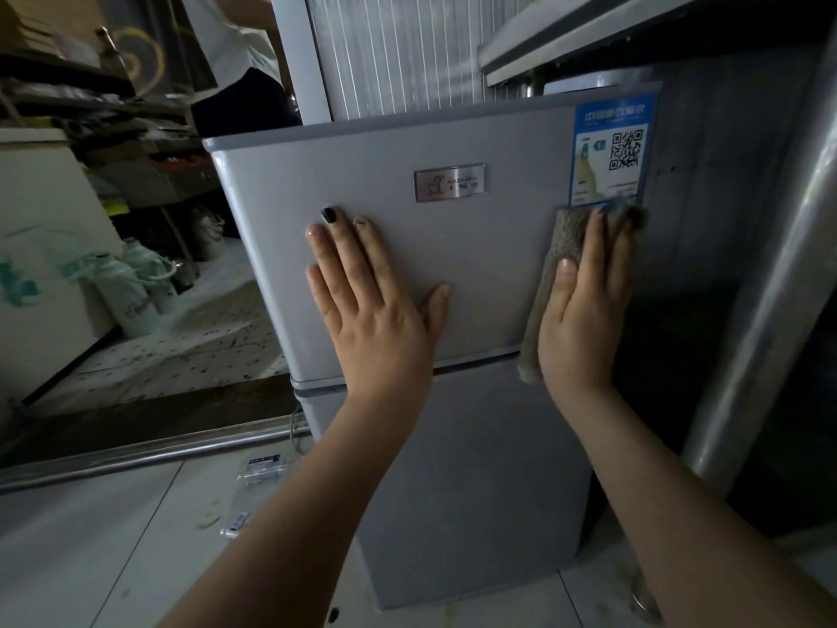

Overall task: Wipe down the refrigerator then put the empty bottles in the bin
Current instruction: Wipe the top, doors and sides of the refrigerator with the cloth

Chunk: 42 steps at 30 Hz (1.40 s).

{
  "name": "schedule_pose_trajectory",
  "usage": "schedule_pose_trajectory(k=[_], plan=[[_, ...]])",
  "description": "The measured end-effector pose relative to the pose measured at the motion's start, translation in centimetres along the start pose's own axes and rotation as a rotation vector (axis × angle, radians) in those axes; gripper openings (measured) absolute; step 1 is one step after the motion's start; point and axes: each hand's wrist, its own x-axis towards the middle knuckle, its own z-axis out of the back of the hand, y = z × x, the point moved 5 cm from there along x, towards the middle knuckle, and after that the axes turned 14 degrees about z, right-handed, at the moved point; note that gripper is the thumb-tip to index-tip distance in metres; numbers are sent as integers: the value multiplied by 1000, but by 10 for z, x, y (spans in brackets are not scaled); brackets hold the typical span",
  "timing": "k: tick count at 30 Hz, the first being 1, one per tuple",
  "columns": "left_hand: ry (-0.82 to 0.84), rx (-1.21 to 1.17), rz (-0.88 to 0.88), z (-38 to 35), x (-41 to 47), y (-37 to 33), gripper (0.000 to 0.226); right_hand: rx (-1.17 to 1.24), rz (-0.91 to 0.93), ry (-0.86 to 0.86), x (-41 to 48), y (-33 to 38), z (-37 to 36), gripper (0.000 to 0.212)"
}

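A small grey two-door refrigerator [407, 247] stands in front of me, with a metal badge and a blue QR label [609, 156] on its upper door. My left hand [376, 305] lies flat on the upper door with fingers straight and spread. My right hand [584, 310] presses a grey-brown cloth [559, 247] against the door's right side, just under the label, fingers straight. Two empty clear plastic bottles [260, 469] lie on the floor left of the fridge, one nearer me [235, 524].
A steel table leg [765, 310] and tabletop edge stand close on the right. At left are a white chest freezer [40, 247], thermos flasks [131, 287] and cluttered shelves. Another person [235, 61] stands behind the fridge. A floor rail [136, 455] crosses at left.
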Motion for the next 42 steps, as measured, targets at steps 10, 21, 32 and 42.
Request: schedule_pose_trajectory(k=[10,21,32,42], plan=[[112,-128,-39,8,0,10,74,-99,4,-55,-46,7,10,37],[165,-441,102,46,-39,58,30,365,-219,29,-63,64,18,38],[505,-634,645,19,-82,148,10,437,-190,142,-119,118,-15,33],[550,-729,693,-20,-93,156,19,198,103,-33,-138,122,-38,24]])
